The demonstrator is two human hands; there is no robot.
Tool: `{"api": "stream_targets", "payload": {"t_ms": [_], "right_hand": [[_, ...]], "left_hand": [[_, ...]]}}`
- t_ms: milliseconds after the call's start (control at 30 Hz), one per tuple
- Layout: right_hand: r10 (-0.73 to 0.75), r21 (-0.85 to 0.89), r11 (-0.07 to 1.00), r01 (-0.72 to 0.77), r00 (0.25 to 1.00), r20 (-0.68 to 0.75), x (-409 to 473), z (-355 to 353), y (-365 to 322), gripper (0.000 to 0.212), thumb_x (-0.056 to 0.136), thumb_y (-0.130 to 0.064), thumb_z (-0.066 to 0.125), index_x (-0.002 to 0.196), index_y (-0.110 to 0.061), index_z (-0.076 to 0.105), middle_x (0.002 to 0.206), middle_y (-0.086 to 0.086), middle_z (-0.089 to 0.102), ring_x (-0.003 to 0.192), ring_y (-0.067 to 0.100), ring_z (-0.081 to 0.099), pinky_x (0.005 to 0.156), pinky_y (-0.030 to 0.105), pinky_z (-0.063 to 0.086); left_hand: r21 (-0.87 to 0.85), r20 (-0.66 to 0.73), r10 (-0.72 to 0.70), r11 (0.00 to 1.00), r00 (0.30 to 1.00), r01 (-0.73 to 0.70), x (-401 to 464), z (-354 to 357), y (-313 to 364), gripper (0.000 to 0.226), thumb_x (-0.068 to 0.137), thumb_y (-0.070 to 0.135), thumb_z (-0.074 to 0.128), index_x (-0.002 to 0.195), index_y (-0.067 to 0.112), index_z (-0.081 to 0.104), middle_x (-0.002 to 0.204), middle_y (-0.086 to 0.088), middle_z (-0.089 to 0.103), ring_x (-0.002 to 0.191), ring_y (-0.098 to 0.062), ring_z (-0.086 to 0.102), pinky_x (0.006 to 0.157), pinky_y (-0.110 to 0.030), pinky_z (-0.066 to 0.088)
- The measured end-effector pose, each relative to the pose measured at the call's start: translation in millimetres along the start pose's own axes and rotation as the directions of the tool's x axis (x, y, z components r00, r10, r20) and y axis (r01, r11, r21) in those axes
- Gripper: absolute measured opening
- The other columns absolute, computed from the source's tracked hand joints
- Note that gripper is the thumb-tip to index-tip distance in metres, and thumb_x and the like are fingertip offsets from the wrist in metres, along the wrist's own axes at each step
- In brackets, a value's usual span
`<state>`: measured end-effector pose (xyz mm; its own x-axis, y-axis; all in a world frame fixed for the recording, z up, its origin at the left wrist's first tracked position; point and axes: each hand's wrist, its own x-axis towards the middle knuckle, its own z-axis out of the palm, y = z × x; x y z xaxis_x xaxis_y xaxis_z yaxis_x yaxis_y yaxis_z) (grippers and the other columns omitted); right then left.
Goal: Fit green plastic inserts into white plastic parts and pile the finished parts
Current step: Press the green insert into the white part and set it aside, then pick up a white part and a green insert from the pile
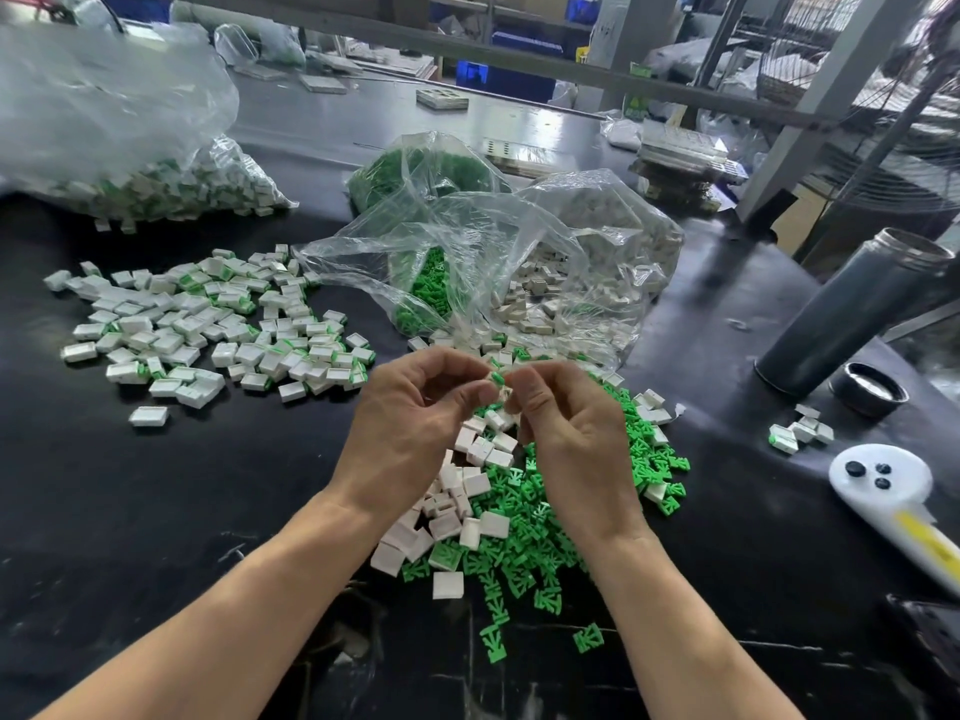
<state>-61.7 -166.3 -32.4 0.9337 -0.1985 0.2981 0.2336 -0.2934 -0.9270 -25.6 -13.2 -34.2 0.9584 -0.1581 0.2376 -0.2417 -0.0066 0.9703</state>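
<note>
Loose stock: green inserts [524, 558] and white parts [447, 517] lie mixed on the black surface [156, 511], nearest the person, under both wrists.
Left hand [415, 423]: raised above the stock, grip pinching a green insert [497, 378] at the fingertips.
Right hand [566, 433]: grip pinching a small white part [505, 392], mostly hidden, touching the insert.
Handling: likely light, stiff and smooth, so apt to slip; hold the white part by its flat sides and the insert by its outer end.
Finished pile [208, 324]: farther left, white with green edges.
Bags [493, 262]: behind the hands, holding more stock.
</note>
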Motion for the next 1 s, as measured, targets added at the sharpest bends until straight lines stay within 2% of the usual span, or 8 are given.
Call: {"api": "stream_targets", "payload": {"t_ms": [67, 133, 267, 400, 533, 700, 867, 1000], "right_hand": [[-0.010, -0.031, 0.999, 0.011, 0.999, 0.035, 0.0, -0.4, 1.7, 0.006, 0.100, -0.032, 0.068, 0.098, -0.027, 0.071, 0.084, -0.011, 0.071, 0.074, 0.004, 0.064, 0.066, 0.020, 0.050], [0.011, -0.049, 0.999, -0.010, 0.999, 0.034, 0.2, 0.2, 3.5, 0.002, 0.098, -0.027, 0.070, 0.096, -0.026, 0.071, 0.084, -0.008, 0.071, 0.074, 0.006, 0.065, 0.067, 0.024, 0.052], [0.063, -0.012, 0.998, -0.062, 0.998, 0.018, -0.1, -0.9, 3.8, 0.007, 0.099, -0.024, 0.069, 0.093, -0.022, 0.071, 0.078, -0.006, 0.069, 0.071, 0.009, 0.064, 0.067, 0.031, 0.054], [0.086, -0.040, 0.995, -0.087, 0.996, -0.007, -1.1, -1.3, 4.1, 0.012, 0.098, -0.024, 0.070, 0.087, -0.022, 0.071, 0.076, -0.001, 0.069, 0.069, 0.015, 0.064, 0.067, 0.039, 0.056], [0.107, -0.056, 0.993, -0.108, 0.994, -0.013, -1.2, -1.2, 4.6, 0.012, 0.098, -0.028, 0.069, 0.087, -0.024, 0.070, 0.076, -0.003, 0.070, 0.069, 0.014, 0.066, 0.065, 0.031, 0.056], [0.129, -0.072, 0.989, -0.131, 0.991, -0.030, -0.9, 1.3, 7.8, 0.014, 0.098, -0.028, 0.069, 0.086, -0.022, 0.070, 0.075, -0.002, 0.069, 0.068, 0.015, 0.064, 0.063, 0.032, 0.055], [0.139, -0.037, 0.990, -0.140, 0.990, -0.014, -1.2, 1.6, 6.0, 0.015, 0.100, -0.031, 0.067, 0.088, -0.023, 0.072, 0.072, -0.008, 0.069, 0.065, 0.006, 0.064, 0.061, 0.018, 0.048], [0.147, -0.036, 0.989, -0.146, 0.989, 0.007, -0.5, 0.0, 4.9, 0.012, 0.099, -0.031, 0.069, 0.092, -0.022, 0.073, 0.075, -0.007, 0.071, 0.066, 0.003, 0.065, 0.062, 0.016, 0.049]], "left_hand": [[0.026, 0.012, 0.008, 1.000, 1.000, -0.008, 0.4, -0.3, -1.1, 0.008, 0.089, 0.013, 0.078, 0.095, 0.017, 0.076, 0.087, 0.004, 0.078, 0.083, -0.010, 0.073, 0.074, -0.023, 0.058], [0.048, 0.018, 0.010, 0.999, 1.000, -0.011, -0.1, -0.7, -2.1, 0.009, 0.088, 0.013, 0.078, 0.097, 0.015, 0.076, 0.088, 0.004, 0.077, 0.084, -0.011, 0.074, 0.075, -0.026, 0.060], [0.096, 0.054, 0.034, 0.995, 0.998, -0.040, -1.7, 0.0, -2.6, 0.018, 0.085, 0.017, 0.081, 0.100, 0.020, 0.073, 0.086, 0.008, 0.075, 0.077, -0.007, 0.070, 0.070, -0.019, 0.057], [0.248, 0.095, 0.067, 0.965, 0.993, -0.089, -1.5, 0.2, -7.9, 0.017, 0.086, 0.025, 0.082, 0.097, 0.029, 0.071, 0.082, 0.012, 0.072, 0.073, -0.009, 0.067, 0.068, -0.030, 0.058], [0.322, 0.112, 0.093, 0.939, 0.989, -0.125, -0.8, -1.8, -10.1, 0.016, 0.087, 0.028, 0.081, 0.098, 0.034, 0.071, 0.084, 0.016, 0.071, 0.072, -0.005, 0.066, 0.065, -0.020, 0.054], [0.383, 0.109, 0.102, 0.914, 0.989, -0.136, -1.0, -1.3, -9.5, 0.015, 0.088, 0.030, 0.081, 0.097, 0.036, 0.071, 0.084, 0.019, 0.069, 0.072, -0.006, 0.066, 0.066, -0.025, 0.058], [0.444, 0.104, 0.159, 0.876, 0.982, -0.189, -2.7, -2.8, -5.5, 0.016, 0.087, 0.029, 0.080, 0.101, 0.032, 0.072, 0.085, 0.019, 0.067, 0.076, -0.006, 0.065, 0.068, -0.025, 0.057], [0.481, 0.111, 0.187, 0.849, 0.976, -0.217, -3.9, -1.0, -2.0, 0.013, 0.089, 0.030, 0.078, 0.101, 0.030, 0.075, 0.090, 0.021, 0.066, 0.076, -0.006, 0.063, 0.067, -0.023, 0.055]]}}
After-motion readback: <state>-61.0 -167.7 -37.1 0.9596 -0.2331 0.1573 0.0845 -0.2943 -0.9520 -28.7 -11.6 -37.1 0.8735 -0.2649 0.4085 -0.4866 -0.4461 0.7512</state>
